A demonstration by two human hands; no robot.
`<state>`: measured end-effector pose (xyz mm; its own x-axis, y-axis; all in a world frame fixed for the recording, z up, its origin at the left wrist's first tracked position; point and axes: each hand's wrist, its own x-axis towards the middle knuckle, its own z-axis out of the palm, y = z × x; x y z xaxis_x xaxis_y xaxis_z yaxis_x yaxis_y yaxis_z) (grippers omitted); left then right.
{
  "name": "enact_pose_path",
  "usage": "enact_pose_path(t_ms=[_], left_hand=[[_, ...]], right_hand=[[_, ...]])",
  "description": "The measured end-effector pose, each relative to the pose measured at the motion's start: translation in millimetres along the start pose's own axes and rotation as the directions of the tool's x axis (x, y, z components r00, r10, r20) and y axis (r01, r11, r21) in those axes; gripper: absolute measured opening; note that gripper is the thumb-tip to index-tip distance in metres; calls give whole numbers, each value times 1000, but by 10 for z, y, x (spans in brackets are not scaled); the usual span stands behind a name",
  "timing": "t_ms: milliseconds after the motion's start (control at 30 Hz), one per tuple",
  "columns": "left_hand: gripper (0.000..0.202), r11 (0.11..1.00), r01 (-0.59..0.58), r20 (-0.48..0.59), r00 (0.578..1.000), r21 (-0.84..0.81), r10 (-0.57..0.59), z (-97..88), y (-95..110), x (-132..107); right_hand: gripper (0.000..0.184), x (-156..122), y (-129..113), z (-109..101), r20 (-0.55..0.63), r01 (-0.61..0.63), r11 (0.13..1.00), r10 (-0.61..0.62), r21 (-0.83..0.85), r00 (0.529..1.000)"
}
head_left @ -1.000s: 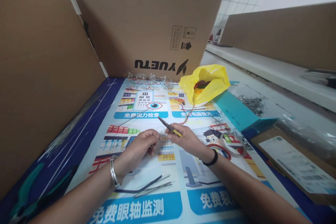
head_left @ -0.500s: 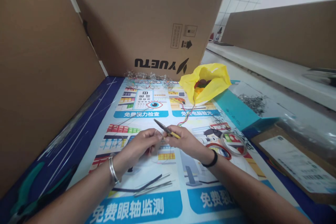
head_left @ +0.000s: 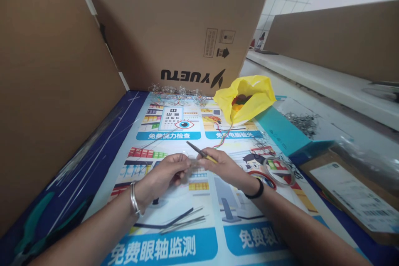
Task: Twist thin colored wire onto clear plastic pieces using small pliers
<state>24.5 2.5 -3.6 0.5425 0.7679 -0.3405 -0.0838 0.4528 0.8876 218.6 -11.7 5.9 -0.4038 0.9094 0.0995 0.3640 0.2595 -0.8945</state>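
Observation:
My left hand (head_left: 165,174), with a silver bangle at the wrist, is pinched shut on a small clear piece with thin wire that I cannot make out well. My right hand (head_left: 222,167), a black band on its wrist, is closed around small pliers (head_left: 199,152) with a yellow handle; their dark tip points up and to the left. The fingertips of both hands almost meet over a printed poster (head_left: 174,199) that covers the table.
Cardboard panels (head_left: 174,29) wall the left and back. A yellow bag (head_left: 249,95) with coloured pieces lies at the back right, beside a teal box (head_left: 280,133). A tape ring (head_left: 278,171) lies right of my hands, metal rods (head_left: 182,221) in front, green-handled pliers (head_left: 34,224) far left.
Both hands have stayed close together over the poster with only small shifts; the pliers' tip has swung slightly and the left fingers have re-pinched the small piece.

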Motion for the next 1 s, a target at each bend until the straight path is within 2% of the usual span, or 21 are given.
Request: enact_pose_path(t_ms=[67, 167, 333, 767, 900, 1000], left_hand=[[24, 1000, -27, -38, 999, 0, 27, -36, -9, 17], [22, 998, -56, -110, 992, 39, 60, -75, -8, 38], [20, 992, -67, -179, 980, 104, 85, -72, 20, 45], [21, 945, -55, -195, 973, 324, 123, -51, 31, 36], [20, 952, -54, -236, 963, 301, 130, -33, 49, 30], [17, 945, -48, -258, 956, 323, 136, -22, 53, 34]], right_hand=[[25, -17, 22, -96, 19, -2, 990, 5, -144, 1000], [24, -41, 57, -231, 111, 23, 956, 10, -293, 994], [28, -57, 76, -306, 181, 82, 905, -5, -418, 983], [27, -53, 7, -227, 150, 17, 927, 43, -376, 988], [24, -59, -34, -260, 79, 20, 844, 27, -536, 997], [24, -65, -76, -283, 74, 25, 780, 28, -625, 997]])
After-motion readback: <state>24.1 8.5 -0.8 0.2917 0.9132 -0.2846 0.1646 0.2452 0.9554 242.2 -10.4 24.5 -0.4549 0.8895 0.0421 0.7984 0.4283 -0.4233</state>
